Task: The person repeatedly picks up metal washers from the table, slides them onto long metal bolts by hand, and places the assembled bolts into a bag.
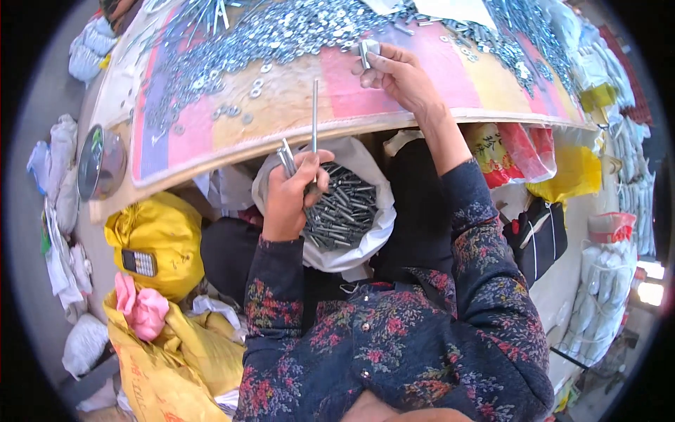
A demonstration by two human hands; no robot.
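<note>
Closed around a long thin metal rod (pixel 315 105), my left hand (pixel 290 197) also grips some shorter metal pieces (pixel 287 159) that stick out beside the thumb. It is over the rim of a white sack (pixel 380 235) full of grey metal bolts (pixel 344 214). My right hand (pixel 402 74) is raised over the table and pinches a short shiny metal sleeve (pixel 364 54) between thumb and fingers. Other fingers of that hand curl underneath, and what they may hold is hidden. Loose washers (pixel 256 88) lie on the striped tabletop (pixel 288 98) ahead of both hands.
A wide heap of small metal parts (pixel 281 35) covers the table's far side. A clear round container (pixel 102 163) stands at the left corner. Yellow bags (pixel 165 225), one with a phone (pixel 139 263) on it, sit lower left. Red and yellow bags (pixel 517 151) hang under the right edge.
</note>
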